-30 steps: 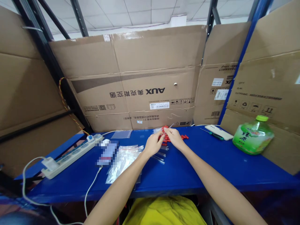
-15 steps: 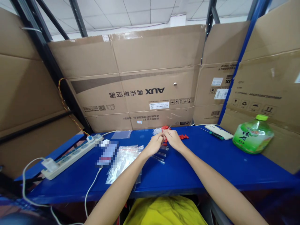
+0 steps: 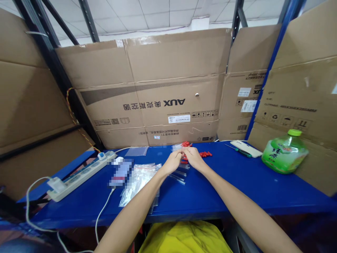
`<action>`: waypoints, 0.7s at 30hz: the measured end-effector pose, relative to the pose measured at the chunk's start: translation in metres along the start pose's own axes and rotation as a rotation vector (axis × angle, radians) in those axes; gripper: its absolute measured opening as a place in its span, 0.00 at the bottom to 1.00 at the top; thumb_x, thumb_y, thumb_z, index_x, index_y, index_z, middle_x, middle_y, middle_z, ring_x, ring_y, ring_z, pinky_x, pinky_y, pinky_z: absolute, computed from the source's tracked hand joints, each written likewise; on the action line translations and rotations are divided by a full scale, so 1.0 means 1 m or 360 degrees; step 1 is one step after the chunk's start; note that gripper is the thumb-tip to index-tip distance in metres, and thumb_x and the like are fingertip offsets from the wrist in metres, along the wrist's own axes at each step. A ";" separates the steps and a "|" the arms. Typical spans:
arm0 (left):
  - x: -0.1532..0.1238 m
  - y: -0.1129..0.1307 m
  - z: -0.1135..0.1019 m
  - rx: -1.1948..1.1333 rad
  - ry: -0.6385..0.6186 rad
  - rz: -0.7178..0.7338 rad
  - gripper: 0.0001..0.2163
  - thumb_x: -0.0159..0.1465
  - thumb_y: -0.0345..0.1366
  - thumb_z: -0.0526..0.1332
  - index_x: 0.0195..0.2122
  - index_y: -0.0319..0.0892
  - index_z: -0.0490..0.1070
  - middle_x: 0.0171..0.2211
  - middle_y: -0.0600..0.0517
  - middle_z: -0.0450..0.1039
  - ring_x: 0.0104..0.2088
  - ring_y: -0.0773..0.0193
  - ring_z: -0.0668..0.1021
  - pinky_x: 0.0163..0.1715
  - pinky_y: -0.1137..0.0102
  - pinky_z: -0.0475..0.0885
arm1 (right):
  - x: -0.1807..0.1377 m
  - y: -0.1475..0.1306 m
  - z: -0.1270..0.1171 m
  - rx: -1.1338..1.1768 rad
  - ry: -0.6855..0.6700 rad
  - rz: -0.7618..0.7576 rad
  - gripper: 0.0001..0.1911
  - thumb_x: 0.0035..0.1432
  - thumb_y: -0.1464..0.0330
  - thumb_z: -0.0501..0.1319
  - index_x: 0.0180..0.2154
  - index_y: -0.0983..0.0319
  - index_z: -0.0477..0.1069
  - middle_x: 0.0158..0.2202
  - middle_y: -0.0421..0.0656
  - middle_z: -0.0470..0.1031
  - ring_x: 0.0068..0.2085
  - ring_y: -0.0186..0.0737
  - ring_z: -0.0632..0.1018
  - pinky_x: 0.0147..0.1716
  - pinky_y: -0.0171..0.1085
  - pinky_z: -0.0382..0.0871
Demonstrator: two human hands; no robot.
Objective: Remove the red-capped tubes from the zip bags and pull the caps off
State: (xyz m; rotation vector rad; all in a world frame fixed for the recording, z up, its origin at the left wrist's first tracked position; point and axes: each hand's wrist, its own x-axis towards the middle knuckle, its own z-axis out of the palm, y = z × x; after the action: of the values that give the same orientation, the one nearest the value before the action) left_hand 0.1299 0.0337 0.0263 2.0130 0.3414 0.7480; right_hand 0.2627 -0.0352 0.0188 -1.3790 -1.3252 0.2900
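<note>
My left hand (image 3: 173,162) and my right hand (image 3: 194,157) meet fingertip to fingertip over the middle of the blue bench (image 3: 237,182). Both are pinched on a thin clear tube with a red cap, too small to see well. Under and behind the hands lie several clear tubes (image 3: 179,175) and a scatter of small red caps (image 3: 205,154). A pile of clear zip bags (image 3: 138,179) lies just left of my left forearm.
A white power strip (image 3: 79,175) with its cable lies at the left. A green tea bottle (image 3: 284,151) lies on its side at the right, with a white phone-like slab (image 3: 246,148) and a screwdriver (image 3: 237,150) beside it. Cardboard boxes (image 3: 158,88) wall the back.
The hands have dropped slightly toward the bench and drawn closer together; the red-capped piece that stuck up between the fingers is now lower. Nothing else has moved.
</note>
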 end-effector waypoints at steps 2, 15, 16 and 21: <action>0.000 0.002 0.003 -0.0204 -0.0016 -0.0065 0.08 0.64 0.37 0.50 0.28 0.42 0.62 0.23 0.56 0.57 0.25 0.66 0.60 0.28 0.72 0.61 | 0.002 0.003 0.000 0.0097 0.0029 0.0064 0.27 0.63 0.51 0.53 0.20 0.60 0.70 0.20 0.42 0.72 0.25 0.39 0.70 0.29 0.36 0.61; -0.008 0.020 0.000 -0.0141 -0.0171 0.0044 0.21 0.71 0.54 0.52 0.28 0.42 0.62 0.20 0.56 0.61 0.22 0.68 0.63 0.26 0.71 0.60 | 0.005 -0.007 -0.007 0.0890 0.0134 0.0457 0.33 0.51 0.39 0.62 0.21 0.55 0.50 0.15 0.30 0.45 0.17 0.28 0.47 0.17 0.33 0.41; -0.008 0.021 -0.001 0.0011 -0.0129 0.0110 0.20 0.71 0.51 0.53 0.28 0.42 0.63 0.21 0.55 0.63 0.23 0.67 0.64 0.28 0.71 0.60 | 0.005 -0.006 -0.007 0.0843 0.0132 0.0456 0.33 0.51 0.37 0.61 0.21 0.55 0.50 0.15 0.30 0.46 0.18 0.28 0.47 0.17 0.33 0.42; -0.012 0.021 -0.002 0.0697 0.0103 0.0190 0.14 0.72 0.44 0.54 0.33 0.43 0.72 0.26 0.51 0.72 0.26 0.62 0.70 0.31 0.70 0.58 | 0.006 0.008 -0.008 0.0279 0.0253 0.0271 0.34 0.54 0.35 0.57 0.19 0.57 0.55 0.16 0.35 0.52 0.21 0.33 0.55 0.21 0.35 0.49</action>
State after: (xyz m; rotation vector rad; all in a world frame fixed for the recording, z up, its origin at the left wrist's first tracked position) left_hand 0.1181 0.0183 0.0405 2.4406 0.4567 0.8704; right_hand 0.2747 -0.0322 0.0178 -1.3389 -1.0293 0.3937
